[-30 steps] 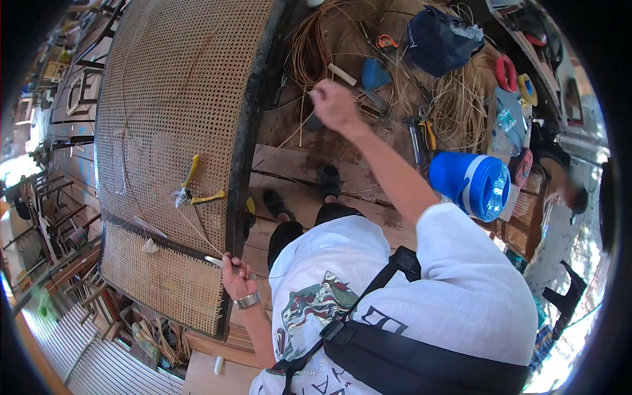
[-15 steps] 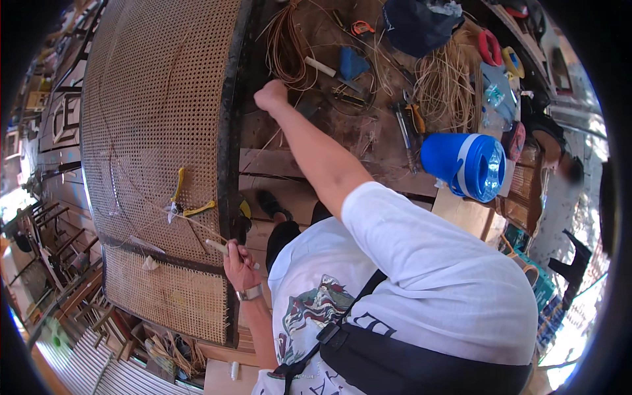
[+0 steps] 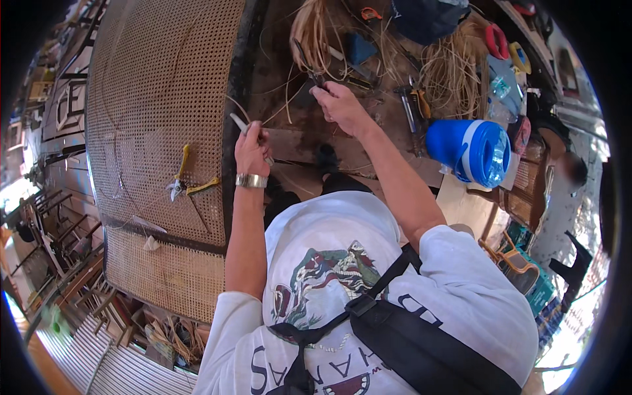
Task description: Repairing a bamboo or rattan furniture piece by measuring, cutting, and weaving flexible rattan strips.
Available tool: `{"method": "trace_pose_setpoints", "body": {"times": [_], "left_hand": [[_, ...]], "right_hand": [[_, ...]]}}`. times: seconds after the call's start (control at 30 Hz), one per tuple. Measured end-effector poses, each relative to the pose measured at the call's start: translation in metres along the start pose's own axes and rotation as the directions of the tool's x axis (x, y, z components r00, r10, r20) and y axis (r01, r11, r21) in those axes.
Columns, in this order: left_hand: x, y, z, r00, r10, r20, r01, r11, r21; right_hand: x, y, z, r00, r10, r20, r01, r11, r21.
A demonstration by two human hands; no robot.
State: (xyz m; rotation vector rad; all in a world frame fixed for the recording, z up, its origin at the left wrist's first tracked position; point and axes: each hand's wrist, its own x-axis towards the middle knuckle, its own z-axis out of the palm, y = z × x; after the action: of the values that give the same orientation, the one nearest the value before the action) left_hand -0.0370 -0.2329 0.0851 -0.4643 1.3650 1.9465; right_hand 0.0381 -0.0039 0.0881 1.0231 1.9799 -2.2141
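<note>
My left hand, with a metal watch band on its wrist, is closed around a pale stick-like tool at the edge of the woven cane panel. A thin cane strand curves up beside this hand. My right hand is closed on a slim dark tool, perhaps pliers or scissors; its exact kind is unclear. The tool's far end lies against a bundle of loose cane strands. Yellow-handled pruning shears rest spread apart on the panel, left of my left hand.
A blue water jug stands at the right of the worktable. Nearby lie a tangled cane heap, hand tools, a blue lump, an orange tape measure and red and yellow tape rolls.
My left hand has moved up along the panel's edge with the pale tool. My right hand has shifted right and now holds a dark tool. The cane bundle's near end now looks raised and fanned.
</note>
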Motion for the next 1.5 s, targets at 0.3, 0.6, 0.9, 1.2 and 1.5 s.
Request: {"method": "trace_pose_setpoints", "body": {"times": [0.3, 0.6, 0.9, 1.2, 1.5], "left_hand": [[0.004, -0.011, 0.048, 0.996, 0.034, -0.087, -0.021, 0.989, 0.144], [-0.015, -0.025, 0.084, 0.974, 0.22, 0.056, -0.227, 0.943, 0.242], [-0.008, -0.048, 0.114, 0.62, 0.679, 0.393, -0.683, 0.22, 0.697], [-0.034, -0.075, 0.085, 0.622, 0.674, 0.399, -0.682, 0.215, 0.699], [-0.013, -0.048, -0.03, 0.747, 0.646, -0.159, -0.148, 0.394, 0.907]], "right_hand": [[0.011, 0.018, -0.026, 0.99, -0.139, 0.013, 0.073, 0.435, -0.897], [-0.055, -0.007, -0.041, 0.897, -0.37, -0.24, 0.257, 0.881, -0.398], [-0.081, -0.001, -0.009, 0.824, -0.516, -0.234, 0.364, 0.799, -0.478], [-0.103, 0.028, -0.012, 0.85, -0.52, -0.08, 0.38, 0.712, -0.59], [-0.112, 0.034, -0.055, 0.882, -0.369, -0.293, 0.18, 0.839, -0.514]]}}
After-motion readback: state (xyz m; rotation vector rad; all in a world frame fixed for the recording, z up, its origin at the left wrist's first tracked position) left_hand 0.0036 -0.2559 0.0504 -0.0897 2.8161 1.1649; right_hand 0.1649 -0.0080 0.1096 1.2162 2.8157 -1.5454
